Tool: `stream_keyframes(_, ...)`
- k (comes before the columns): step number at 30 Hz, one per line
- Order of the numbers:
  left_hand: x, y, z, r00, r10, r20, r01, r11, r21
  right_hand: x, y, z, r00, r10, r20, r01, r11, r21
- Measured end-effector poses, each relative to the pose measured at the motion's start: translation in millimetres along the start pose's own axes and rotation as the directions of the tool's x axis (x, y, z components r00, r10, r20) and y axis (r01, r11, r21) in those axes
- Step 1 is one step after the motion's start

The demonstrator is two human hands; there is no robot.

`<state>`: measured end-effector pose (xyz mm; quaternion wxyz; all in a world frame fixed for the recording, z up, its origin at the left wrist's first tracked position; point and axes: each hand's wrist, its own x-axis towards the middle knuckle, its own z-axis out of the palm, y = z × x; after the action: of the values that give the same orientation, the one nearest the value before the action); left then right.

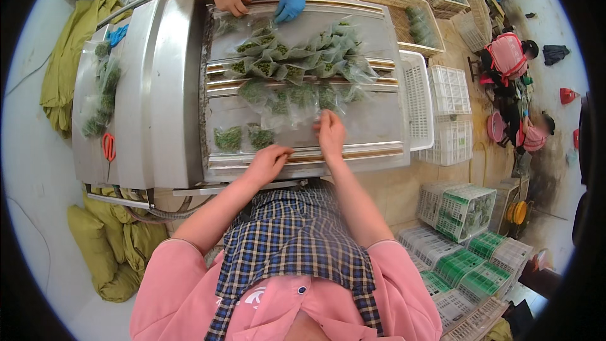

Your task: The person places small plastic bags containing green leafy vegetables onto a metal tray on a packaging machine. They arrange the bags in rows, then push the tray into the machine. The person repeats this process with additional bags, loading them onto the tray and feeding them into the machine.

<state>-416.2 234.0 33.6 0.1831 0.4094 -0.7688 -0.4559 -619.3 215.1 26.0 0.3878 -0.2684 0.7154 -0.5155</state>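
Clear plastic bags of green produce lie in rows on the metal bed of a packing machine, which has sealing strips across it. My right hand is at the lower edge of one bag in the nearer row, its fingertips touching the plastic. My left hand rests by the near sealing strip, fingers bent, with nothing visible in it. Left of it, two bags lie at the near left of the bed. Across the machine are a co-worker's bare hand and blue-gloved hand.
More filled bags and red-handled scissors lie on the metal surface at left. A white plastic crate adjoins the bed's right edge. Stacked crates stand at right, green sacks at lower left. Two people work farther right.
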Motion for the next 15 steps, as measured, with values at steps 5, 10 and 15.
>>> stream_keyframes(5,59.8,12.5,34.8,0.750,-0.550,0.369,0.581,0.281,-0.764,34.4,-10.0,14.3,0.868,0.412,0.278,-0.494,0.773,0.397)
stream_keyframes(10,68.9,-13.9,37.6,0.718,-0.655,0.234,0.243,-0.080,-0.967,16.0,-31.9,-20.3,0.746,0.459,0.481,-0.642,0.687,0.340)
stream_keyframes(15,55.0,-8.8,9.6,0.757,-0.584,0.294,0.396,0.052,-0.917,-14.0,-15.1,-65.4,0.736,0.444,0.510,-0.556,0.827,0.082)
